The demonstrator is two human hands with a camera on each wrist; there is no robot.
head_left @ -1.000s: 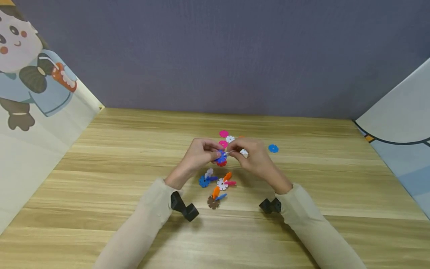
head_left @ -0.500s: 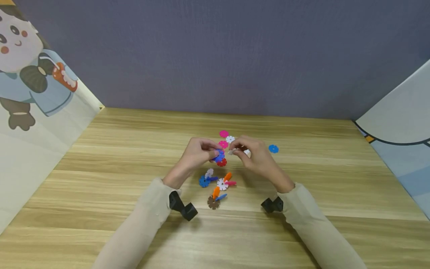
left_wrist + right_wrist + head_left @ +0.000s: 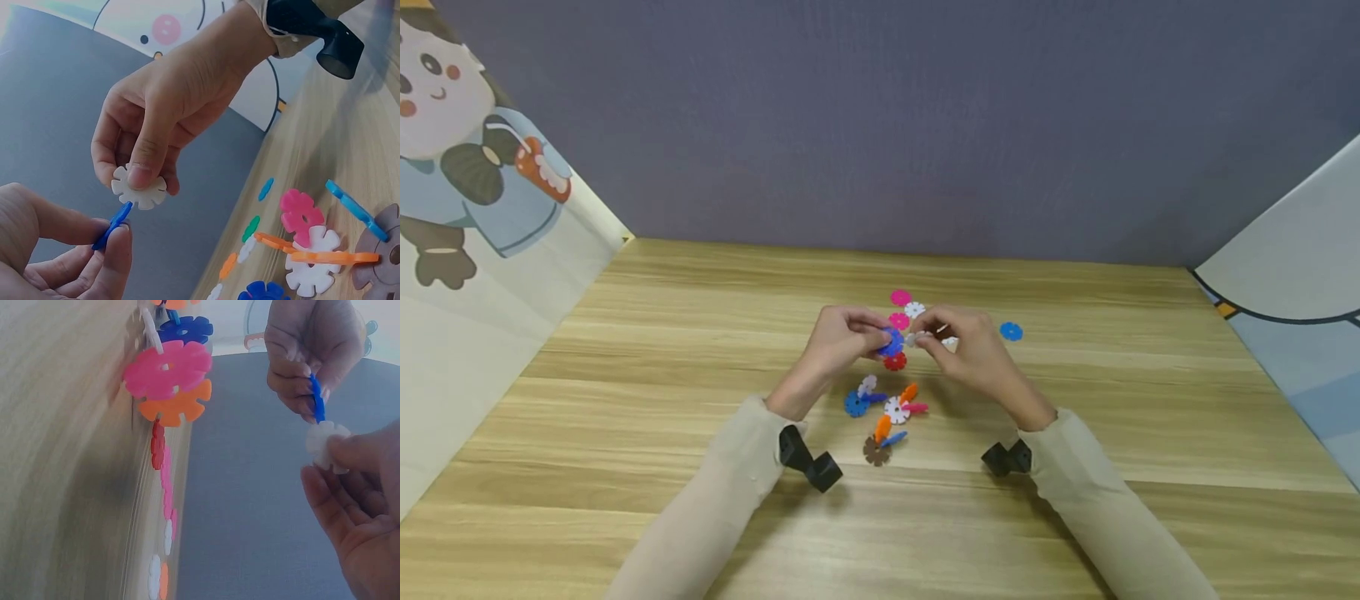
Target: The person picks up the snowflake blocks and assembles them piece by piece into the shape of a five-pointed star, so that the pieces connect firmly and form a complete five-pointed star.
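Note:
My left hand [image 3: 844, 342] pinches a blue notched plastic disc [image 3: 113, 225] between thumb and fingers. Between the thumb and fingers of my right hand [image 3: 962, 346] is a white notched disc [image 3: 149, 195]. The two discs meet edge to edge above the table, set crosswise; whether their slots are engaged, I cannot tell. Just below the hands, a red disc [image 3: 895, 362] lies on the table. Closer to me stand joined clusters: a blue disc [image 3: 856, 404] with white and dark blue ones, and a white disc [image 3: 897, 410] with orange and pink ones.
A brown disc [image 3: 876, 451] bears orange and blue discs at the front. Pink discs [image 3: 900, 297] and a white disc [image 3: 914, 310] lie behind the hands. One blue disc [image 3: 1011, 332] sits to the right. A grey panel [image 3: 895, 125] rises behind the wooden table [image 3: 625, 375].
Half a second ago the hands held the blue and white discs slightly apart; now the discs meet again. The white disc has turned in my right fingers. The clusters stay put.

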